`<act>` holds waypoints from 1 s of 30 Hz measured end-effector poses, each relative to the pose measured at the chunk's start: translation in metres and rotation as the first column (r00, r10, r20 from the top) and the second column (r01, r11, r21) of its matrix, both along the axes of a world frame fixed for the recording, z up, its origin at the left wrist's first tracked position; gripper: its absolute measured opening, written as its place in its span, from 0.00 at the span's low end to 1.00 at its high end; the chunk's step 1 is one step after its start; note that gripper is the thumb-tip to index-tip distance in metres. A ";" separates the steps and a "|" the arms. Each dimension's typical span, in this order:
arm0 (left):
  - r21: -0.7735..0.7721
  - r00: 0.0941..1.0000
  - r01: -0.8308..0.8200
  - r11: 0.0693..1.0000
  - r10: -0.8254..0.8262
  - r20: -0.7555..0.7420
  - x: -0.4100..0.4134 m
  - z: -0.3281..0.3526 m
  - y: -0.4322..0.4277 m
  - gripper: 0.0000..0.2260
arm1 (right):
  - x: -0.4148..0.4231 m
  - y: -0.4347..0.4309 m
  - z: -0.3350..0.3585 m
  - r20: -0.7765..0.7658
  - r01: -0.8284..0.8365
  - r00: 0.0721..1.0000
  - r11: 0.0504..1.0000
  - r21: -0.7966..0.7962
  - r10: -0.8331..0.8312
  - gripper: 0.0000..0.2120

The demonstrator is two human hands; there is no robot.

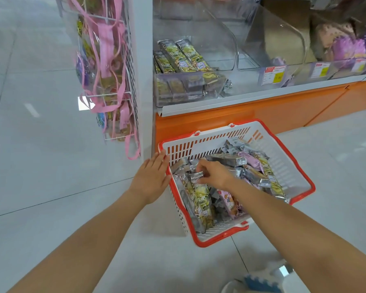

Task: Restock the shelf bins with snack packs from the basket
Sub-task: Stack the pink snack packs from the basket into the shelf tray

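A white basket [292, 166] with a red rim stands on the floor in front of the shelf, filled with several silver, yellow-green and pink snack packs. My right hand [213, 173] reaches into it and pinches the top of a yellow-green snack pack [201, 199] near the basket's left side. My left hand [152, 177] lies flat with straight fingers against the basket's left rim. Above, a clear shelf bin [190, 89] holds several yellow-green packs. The clear bin to its right [247, 66] shows no packs.
Further right, bins hold purple packs [347, 48] behind price tags [273, 75]. A wire rack with pink-strapped bags [108, 66] hangs at the shelf's left end. The orange shelf base [262, 115] sits behind the basket. My shoe [260, 282] is at the bottom.
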State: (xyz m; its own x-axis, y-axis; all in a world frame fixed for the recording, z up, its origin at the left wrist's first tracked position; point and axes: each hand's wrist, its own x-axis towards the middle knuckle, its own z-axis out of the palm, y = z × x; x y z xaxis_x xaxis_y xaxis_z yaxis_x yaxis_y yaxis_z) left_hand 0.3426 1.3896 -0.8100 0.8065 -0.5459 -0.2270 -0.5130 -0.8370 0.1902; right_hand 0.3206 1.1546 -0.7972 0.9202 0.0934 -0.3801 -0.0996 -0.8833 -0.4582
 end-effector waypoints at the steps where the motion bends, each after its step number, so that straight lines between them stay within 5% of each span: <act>1: 0.007 1.000 0.003 1.000 -0.003 0.001 0.000 0.002 0.000 0.28 | 0.001 -0.003 0.005 0.001 0.009 1.000 1.000 0.029 -0.009 0.12; 4: -0.005 1.000 0.004 1.000 -0.004 0.024 0.001 0.012 -0.001 0.28 | 0.009 -0.017 0.031 0.052 0.058 0.996 0.987 0.149 -0.066 0.11; 7: -0.221 0.998 -0.034 0.975 0.044 0.040 0.002 0.029 -0.010 0.26 | 0.021 -0.029 0.071 0.136 0.081 0.984 0.964 0.254 -0.118 0.12; 13: -0.612 0.961 -0.169 0.772 -0.008 -0.276 0.007 0.072 -0.046 0.26 | 0.037 -0.036 0.149 0.215 0.052 0.963 0.890 0.453 -0.166 0.13; 19: -0.778 0.907 -0.359 0.516 -0.004 -0.421 0.009 0.112 -0.069 0.20 | 0.040 -0.028 0.190 0.262 0.004 0.947 0.824 0.566 -0.184 0.18; 24: -0.735 0.758 -0.637 0.232 0.015 -0.652 0.008 0.129 -0.076 0.12 | 0.023 -0.029 0.189 0.216 -0.027 0.974 0.903 0.428 -0.073 0.30; 27: -0.717 0.725 -0.681 0.149 -0.001 -0.688 0.010 0.135 -0.079 0.14 | 0.008 -0.030 0.179 0.180 -0.105 0.982 0.958 0.268 0.058 0.34; 30: -0.715 0.717 -0.690 0.111 -0.030 -0.697 0.009 0.145 -0.083 0.16 | 0.003 -0.029 0.176 0.308 -0.168 0.946 0.967 0.193 0.103 0.30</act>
State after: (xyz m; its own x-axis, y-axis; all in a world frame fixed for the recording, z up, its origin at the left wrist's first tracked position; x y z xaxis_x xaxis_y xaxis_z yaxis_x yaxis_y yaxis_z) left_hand 0.3520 1.3064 -0.6647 0.9324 -0.3107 -0.1848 0.2288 0.1115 0.9671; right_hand 0.3240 1.1254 -0.6212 0.9603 0.2737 -0.0529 0.1811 -0.7568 -0.6281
